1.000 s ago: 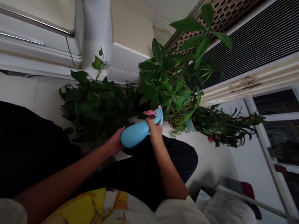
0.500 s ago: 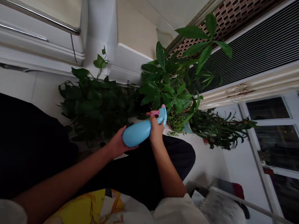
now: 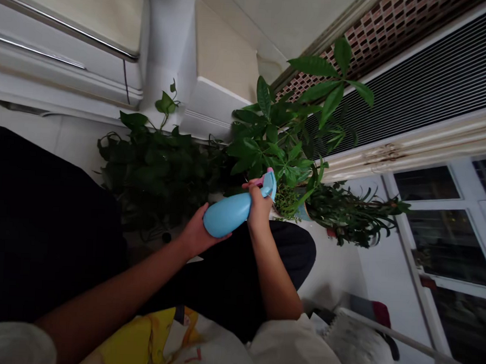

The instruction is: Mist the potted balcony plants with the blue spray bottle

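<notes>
A light blue plastic spray bottle with a pink trigger is held in front of me, above my dark trousers. My left hand wraps the round lower body of the bottle. My right hand grips its neck, with the fingers reaching around to the trigger head. Just beyond the nozzle stands a leafy money tree. A dark green pothos spreads to the left of it, and a spiky plant lies off to the right. Neither hand touches any plant.
White ledges and a cream blind line the upper left. A dark slatted panel and a rolled cream curtain run beside the plants. A window lies at the right, and a white fluffy cloth sits at the lower right.
The bottle and my right hand have shifted slightly to the right. The whole scene has drifted a little as my head moved. Both hands keep their hold.
</notes>
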The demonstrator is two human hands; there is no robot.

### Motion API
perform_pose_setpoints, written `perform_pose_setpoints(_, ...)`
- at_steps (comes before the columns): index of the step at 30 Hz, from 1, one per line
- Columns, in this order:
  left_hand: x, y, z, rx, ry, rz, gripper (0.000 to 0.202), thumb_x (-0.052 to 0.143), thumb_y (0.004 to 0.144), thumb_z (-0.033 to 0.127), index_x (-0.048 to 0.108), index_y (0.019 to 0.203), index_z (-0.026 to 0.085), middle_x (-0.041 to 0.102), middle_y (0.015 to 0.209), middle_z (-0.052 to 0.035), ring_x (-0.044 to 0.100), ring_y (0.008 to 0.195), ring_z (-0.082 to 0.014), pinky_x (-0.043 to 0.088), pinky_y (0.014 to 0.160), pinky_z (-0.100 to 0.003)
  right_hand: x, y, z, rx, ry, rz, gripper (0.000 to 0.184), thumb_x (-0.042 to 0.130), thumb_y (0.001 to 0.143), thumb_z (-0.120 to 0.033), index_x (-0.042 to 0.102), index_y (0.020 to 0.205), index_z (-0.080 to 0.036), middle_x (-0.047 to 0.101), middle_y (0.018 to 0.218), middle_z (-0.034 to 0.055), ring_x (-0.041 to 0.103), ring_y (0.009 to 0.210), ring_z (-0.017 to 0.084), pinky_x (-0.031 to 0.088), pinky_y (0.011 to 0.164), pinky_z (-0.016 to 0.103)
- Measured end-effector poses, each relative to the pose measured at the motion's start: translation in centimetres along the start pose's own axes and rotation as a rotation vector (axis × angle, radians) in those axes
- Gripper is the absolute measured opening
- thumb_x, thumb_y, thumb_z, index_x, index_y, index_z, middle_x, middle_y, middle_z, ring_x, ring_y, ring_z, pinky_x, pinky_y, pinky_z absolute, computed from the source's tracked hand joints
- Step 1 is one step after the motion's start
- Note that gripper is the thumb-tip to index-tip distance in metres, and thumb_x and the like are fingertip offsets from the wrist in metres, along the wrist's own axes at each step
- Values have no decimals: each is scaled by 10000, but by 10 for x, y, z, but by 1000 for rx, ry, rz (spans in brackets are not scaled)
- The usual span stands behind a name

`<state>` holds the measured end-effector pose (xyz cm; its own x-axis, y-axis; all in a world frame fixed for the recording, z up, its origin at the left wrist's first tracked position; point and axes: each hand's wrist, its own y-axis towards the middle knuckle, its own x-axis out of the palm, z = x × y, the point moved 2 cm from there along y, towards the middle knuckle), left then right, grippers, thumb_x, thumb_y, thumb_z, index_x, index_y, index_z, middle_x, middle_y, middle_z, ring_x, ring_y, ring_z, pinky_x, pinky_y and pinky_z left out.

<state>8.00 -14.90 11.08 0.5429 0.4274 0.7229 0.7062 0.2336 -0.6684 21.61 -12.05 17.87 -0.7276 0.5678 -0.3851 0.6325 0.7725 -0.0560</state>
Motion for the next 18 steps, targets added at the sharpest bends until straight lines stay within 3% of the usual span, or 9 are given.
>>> perform_pose_setpoints(7,-2,2,3,49,-3,-39,415,393,1001,491,494,1334,265,707,1026,-55,700,808,-234,599,733,-451,8,11,3,-67,167,9,529,622,697,-330,589,1210,-207,645,731,-53,613,682,149,465,678,263)
perform_pose_setpoints(14,-2,-1,7,82,-4,-48,446,406,992,505,519,1326,232,711,1075,-80,699,831,-252,596,746,-469,15,17,2,11,196,32,389,646,670,-322,638,1031,-177,622,601,-55,557,570,144,451,599,263)
perform_pose_setpoints(18,-1,-3,8,99,-6,-29,435,394,999,496,526,1321,235,700,1132,-81,697,832,-238,594,766,-456,19,18,2,14,298,-26,546,666,672,-319,590,1198,-192,690,758,-30,647,723,167,478,668,273)
